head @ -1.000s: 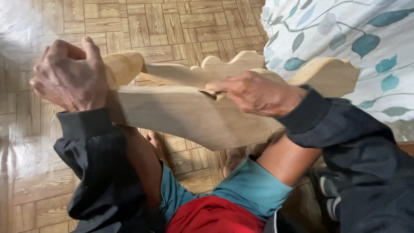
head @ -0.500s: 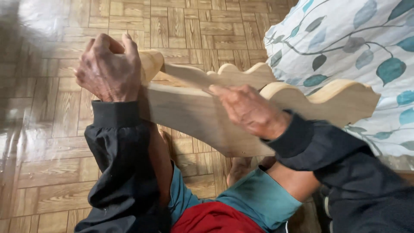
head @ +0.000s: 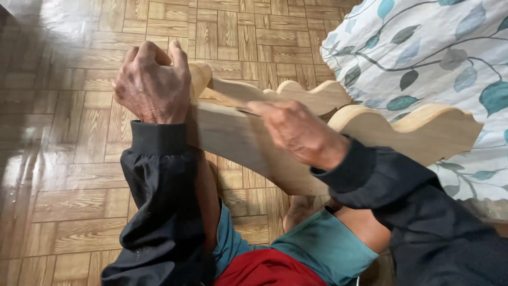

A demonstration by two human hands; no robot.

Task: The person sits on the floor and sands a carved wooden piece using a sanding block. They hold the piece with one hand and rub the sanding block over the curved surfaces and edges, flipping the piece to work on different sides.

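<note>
A pale carved wooden piece point(head: 241, 140) with scalloped edges lies across my knees. My left hand point(head: 152, 85) is closed around its rounded left end. My right hand point(head: 296, 130) presses on the top edge of the near board, fingers pinched on something thin that I cannot make out. A second scalloped board point(head: 312, 96) runs behind the first one. Both arms wear dark sleeves.
Wood-pattern parquet floor point(head: 69, 175) spreads to the left and behind. A white cloth with teal leaf print point(head: 434, 58) covers something at the right. My bent legs in teal and red shorts point(head: 296, 249) sit below the wood.
My right hand has slid left along the board's top edge toward my left hand. The view has shifted, so the wood and hands sit further right in the picture.
</note>
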